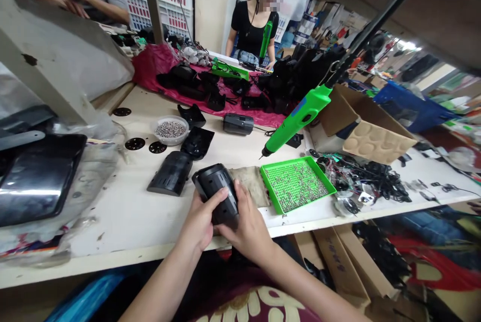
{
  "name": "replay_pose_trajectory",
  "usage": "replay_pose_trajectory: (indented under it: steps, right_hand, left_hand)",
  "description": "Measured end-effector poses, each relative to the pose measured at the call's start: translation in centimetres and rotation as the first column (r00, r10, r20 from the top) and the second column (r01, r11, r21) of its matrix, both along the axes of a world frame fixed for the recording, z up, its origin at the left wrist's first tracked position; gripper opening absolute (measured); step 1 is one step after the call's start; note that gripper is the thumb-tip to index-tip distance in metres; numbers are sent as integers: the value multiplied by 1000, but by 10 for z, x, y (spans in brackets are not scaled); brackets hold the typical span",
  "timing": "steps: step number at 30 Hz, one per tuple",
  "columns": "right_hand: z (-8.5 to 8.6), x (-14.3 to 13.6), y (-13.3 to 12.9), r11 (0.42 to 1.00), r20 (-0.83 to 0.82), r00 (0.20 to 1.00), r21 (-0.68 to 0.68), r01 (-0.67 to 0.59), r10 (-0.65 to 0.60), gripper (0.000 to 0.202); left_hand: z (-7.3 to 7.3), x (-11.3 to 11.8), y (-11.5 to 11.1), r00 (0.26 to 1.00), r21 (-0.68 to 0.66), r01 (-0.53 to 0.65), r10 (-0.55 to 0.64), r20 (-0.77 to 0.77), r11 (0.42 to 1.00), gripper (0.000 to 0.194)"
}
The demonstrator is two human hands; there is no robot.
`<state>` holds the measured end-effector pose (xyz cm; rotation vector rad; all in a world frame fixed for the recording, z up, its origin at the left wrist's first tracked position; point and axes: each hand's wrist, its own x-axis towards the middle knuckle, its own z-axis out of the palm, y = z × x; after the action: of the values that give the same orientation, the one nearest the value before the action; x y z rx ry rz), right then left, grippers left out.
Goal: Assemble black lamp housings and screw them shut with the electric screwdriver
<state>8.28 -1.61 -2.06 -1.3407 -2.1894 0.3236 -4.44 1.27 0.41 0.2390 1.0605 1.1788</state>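
Panel (41,176): glossy, dark, well left of both hands; it runs off at that side, and I can't make out what it belongs to.
Discs (135,143): three black ones lying flat on the worktop (128,216), beyond the hands and to their left.
Shell (171,173): curved, black, slotted, just left of the hands, touched by neither.
Bowl (176,140): full of small metal pieces, screws by the look of them, farther off behind the shell.
Left hand (199,221): curled round the housing, thumb laid across its slotted face.
Housing (227,209): black, tilted, gripped between both hands over the worktop's near edge. I'd judge this is the handling and lining-up step; fastening would call for a steady hold and a free hand for the driver.
Right hand (246,224): clasping the housing's other side, fingers along its edge.
Cloth (251,185): a worn piece flat beyond the right hand.
Driver (298,121): green, hanging tip-down beyond the right hand, held by nobody.
Tray (269,191): green, screws scattered in it, right of the hands.
Wired parts (383,181): tangled beyond the tray, too jumbled to sort by eye.
Hidden: the housing's underside, its seam and several fingertips; whether any screw is in, I can't tell.
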Motion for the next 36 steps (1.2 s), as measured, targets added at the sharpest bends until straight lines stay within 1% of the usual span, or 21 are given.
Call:
replay_pose_trajectory:
  steps: [4,9,11,14,15,17,19,21,23,24,26,28,30,32,34,35,36]
  right_hand:
    - [4,-6,-2,1000,7,1000,-21,19,-18,100]
    - [12,-12,-5,999,32,999,-40,21,-20,99]
    - [14,-12,-5,999,23,1000,-45,-1,2,96]
    - [17,-7,-6,995,-62,997,-77,-56,52,91]
    - [18,-5,-6,994,-114,993,-96,-53,42,89]
    - [20,0,-6,989,-221,975,-150,-2,-31,84]
    - [21,4,-6,975,-288,949,-210,69,-129,71]
    - [22,5,-6,960,-306,932,-254,117,-194,48]
    - [23,4,-6,957,-307,930,-262,124,-204,26]
    - [24,4,-6,958,-312,929,-261,118,-199,18]
    - [24,4,-5,959,-336,921,-263,108,-196,12]
    - [24,6,-5,955,-354,915,-280,96,-196,12]
    - [24,9,-5,955,-380,907,-289,69,-181,10]
    - [23,14,-4,950,-454,869,-308,57,-199,12]
    - [24,17,-2,932,-548,802,-363,29,-239,24]
    - [24,18,0,917,-585,772,-400,-8,-248,33]
    - [24,18,1,897,-611,754,-437,-64,-244,43]
  left_hand:
    - [2,3,1,999,23,-51,51,-6,998,56]
    - [1,4,1,997,40,-80,80,-6,996,57]
    - [1,2,1,996,37,-84,84,-3,996,53]
    - [1,-2,1,998,-12,-59,59,2,998,38]
    - [3,-4,1,999,-32,-49,49,1,998,32]
    - [6,-9,3,998,-73,-58,59,9,996,24]
    - [11,-13,4,995,-112,-94,99,35,989,24]
    - [15,-15,5,989,-149,-124,135,65,981,26]
    - [18,-15,5,986,-169,-125,142,90,978,27]
    - [19,-15,5,984,-177,-124,143,104,976,27]
    - [20,-14,4,981,-194,-123,149,125,973,27]
    - [17,-14,3,981,-194,-127,152,121,973,26]
    - [11,-14,1,984,-170,-123,142,104,978,27]
    - [3,-15,-4,990,-124,-97,109,92,988,31]
    - [-7,-15,-12,996,-46,-49,52,69,998,45]
    - [-12,-14,-17,999,7,-11,11,46,1000,55]
    - [-16,-12,-22,1000,64,4,-4,0,998,62]
